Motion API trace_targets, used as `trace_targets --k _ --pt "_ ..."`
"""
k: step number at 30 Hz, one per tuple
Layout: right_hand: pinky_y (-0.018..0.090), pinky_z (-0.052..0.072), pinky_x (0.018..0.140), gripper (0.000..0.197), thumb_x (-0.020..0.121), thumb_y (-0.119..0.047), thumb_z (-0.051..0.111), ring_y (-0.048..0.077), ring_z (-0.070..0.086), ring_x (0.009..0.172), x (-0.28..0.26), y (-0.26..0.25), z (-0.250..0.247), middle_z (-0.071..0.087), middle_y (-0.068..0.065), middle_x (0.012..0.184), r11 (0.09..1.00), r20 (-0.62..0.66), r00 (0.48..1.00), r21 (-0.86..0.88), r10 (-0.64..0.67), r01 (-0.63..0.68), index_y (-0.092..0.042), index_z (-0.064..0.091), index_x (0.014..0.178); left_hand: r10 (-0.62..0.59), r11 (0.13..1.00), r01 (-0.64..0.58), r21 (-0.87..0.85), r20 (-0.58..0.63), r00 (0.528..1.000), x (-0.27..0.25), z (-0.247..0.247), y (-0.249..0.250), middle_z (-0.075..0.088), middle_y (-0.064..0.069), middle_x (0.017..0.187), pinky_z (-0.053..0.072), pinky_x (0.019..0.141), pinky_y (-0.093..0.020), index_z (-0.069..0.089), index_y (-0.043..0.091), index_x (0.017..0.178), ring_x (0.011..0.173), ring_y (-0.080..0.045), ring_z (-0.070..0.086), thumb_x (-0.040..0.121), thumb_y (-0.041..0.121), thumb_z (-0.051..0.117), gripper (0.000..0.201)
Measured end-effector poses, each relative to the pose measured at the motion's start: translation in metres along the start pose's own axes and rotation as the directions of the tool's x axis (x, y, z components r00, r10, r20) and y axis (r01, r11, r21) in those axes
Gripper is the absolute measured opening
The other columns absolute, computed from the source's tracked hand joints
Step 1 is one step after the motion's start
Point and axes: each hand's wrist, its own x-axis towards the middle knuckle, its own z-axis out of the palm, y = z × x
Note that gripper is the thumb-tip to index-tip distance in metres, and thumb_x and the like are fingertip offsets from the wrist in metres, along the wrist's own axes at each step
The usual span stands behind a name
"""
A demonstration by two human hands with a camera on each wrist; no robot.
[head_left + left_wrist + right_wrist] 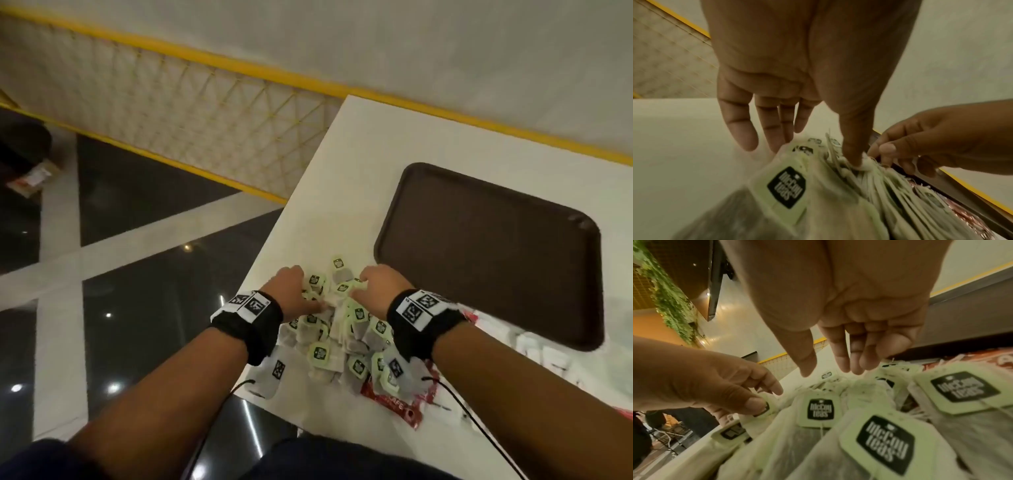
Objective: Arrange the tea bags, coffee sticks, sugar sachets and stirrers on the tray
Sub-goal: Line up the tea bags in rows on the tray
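Nearest us, red coffee sticks point(394, 399) lie under a heap of tea bags point(342, 329) on the white table point(363, 164), our left hand point(291, 291) and right hand point(380, 287) both pinching tea-bag tags, and beyond sits the brown tray point(496, 246).

A white table point(370, 161) carries everything. A dark brown tray point(486, 253) lies flat on it, at about 2 o'clock from the heap of tea bags point(342, 329). This heap lies near the table's front left corner. At 5 o'clock from the heap, red sachets point(397, 401) lie on the table, partly under the bags. White packets point(534, 346) lie at 3 o'clock, below the tray.
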Motion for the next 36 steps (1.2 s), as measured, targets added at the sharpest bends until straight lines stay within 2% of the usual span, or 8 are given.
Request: trace_targets --k 5,12,16,24,26,29,33,36 --pt "0.044 0.051 0.091 0.06 0.083 -0.059 0.061 0.03 0.058 0.106 0.009 -0.005 0.004 0.055 0.01 0.121 0.994 0.047 0.996 -0.086 0.072 -0.067 -0.014 0.058 0.122 0.034 0.999 -0.034 0.011 -0.028 0.999 0.009 0.0 -0.005 0.053 -0.009 0.116 0.043 0.079 -0.031 0.051 0.01 0.115 0.102 -0.026 0.055 0.076 0.04 0.081 0.058" --pt "0.036 0.049 0.086 0.037 0.083 -0.043 0.07 0.023 0.058 0.1 0.007 -0.006 0.005 0.059 0.0 0.104 0.997 0.015 0.998 0.051 0.057 -0.058 -0.019 0.059 0.11 0.089 0.991 -0.094 -0.097 -0.047 0.995 0.008 -0.013 -0.014 0.058 0.002 0.087 0.036 0.059 -0.024 0.058 0.016 0.089 0.08 -0.017 0.053 0.076 0.028 0.082 0.029" --pt "0.031 0.048 0.076 0.02 0.083 -0.035 0.072 0.018 0.058 0.088 0.004 0.001 0.005 0.056 -0.007 0.086 0.987 -0.002 0.998 0.15 0.064 -0.063 -0.023 0.058 0.093 0.137 0.985 -0.136 -0.104 0.005 0.991 0.007 -0.019 -0.014 0.066 -0.002 0.1 0.047 0.073 -0.029 0.064 0.017 0.092 0.091 -0.02 0.061 0.076 0.026 0.083 0.026" --pt "0.029 0.048 0.082 0.04 0.086 -0.036 0.07 0.018 0.06 0.093 -0.007 0.008 0.006 0.061 -0.002 0.098 0.979 0.023 0.998 0.196 0.059 -0.062 -0.016 0.064 0.12 0.222 0.974 -0.22 -0.059 0.045 0.974 0.008 -0.023 -0.009 0.061 -0.001 0.108 0.042 0.075 -0.026 0.067 0.015 0.1 0.087 -0.017 0.059 0.082 0.025 0.077 0.023" --pt "0.027 0.047 0.079 0.034 0.087 -0.036 0.069 0.017 0.059 0.089 -0.008 0.008 0.007 0.06 -0.003 0.095 0.982 0.023 0.999 0.183 0.046 -0.049 -0.017 0.066 0.115 0.257 0.966 -0.255 -0.051 0.05 0.965 0.009 -0.025 -0.007 0.059 -0.001 0.109 0.041 0.075 -0.026 0.067 0.016 0.1 0.087 -0.016 0.057 0.084 0.026 0.074 0.02" --pt "0.027 0.044 0.067 0.013 0.087 -0.034 0.069 0.019 0.058 0.08 -0.01 0.008 0.006 0.058 -0.003 0.082 0.981 0.019 1.0 0.191 0.022 -0.025 -0.022 0.062 0.087 0.303 0.952 -0.299 -0.067 0.057 0.951 0.009 -0.03 -0.005 0.058 0.0 0.105 0.042 0.077 -0.028 0.064 0.015 0.101 0.092 -0.019 0.056 0.089 0.024 0.068 0.016" --pt "0.031 0.049 0.068 0.018 0.088 -0.029 0.068 0.017 0.058 0.077 -0.013 0.011 0.002 0.062 0.001 0.085 0.956 -0.034 0.999 0.292 0.007 0.004 -0.014 0.064 0.097 0.349 0.934 -0.342 -0.102 0.067 0.935 0.009 -0.037 -0.004 0.056 0.0 0.096 0.037 0.064 -0.024 0.055 0.011 0.104 0.086 -0.02 0.053 0.096 0.019 0.057 0.012" --pt "0.031 0.049 0.065 0.013 0.087 -0.026 0.067 0.019 0.059 0.073 -0.015 0.019 0.001 0.062 0.0 0.08 0.938 -0.086 0.996 0.345 0.006 0.024 -0.017 0.063 0.095 0.38 0.921 -0.372 -0.113 0.062 0.923 0.01 -0.042 -0.004 0.053 0.004 0.09 0.034 0.06 -0.018 0.049 0.016 0.103 0.076 -0.01 0.049 0.098 0.021 0.054 0.008"
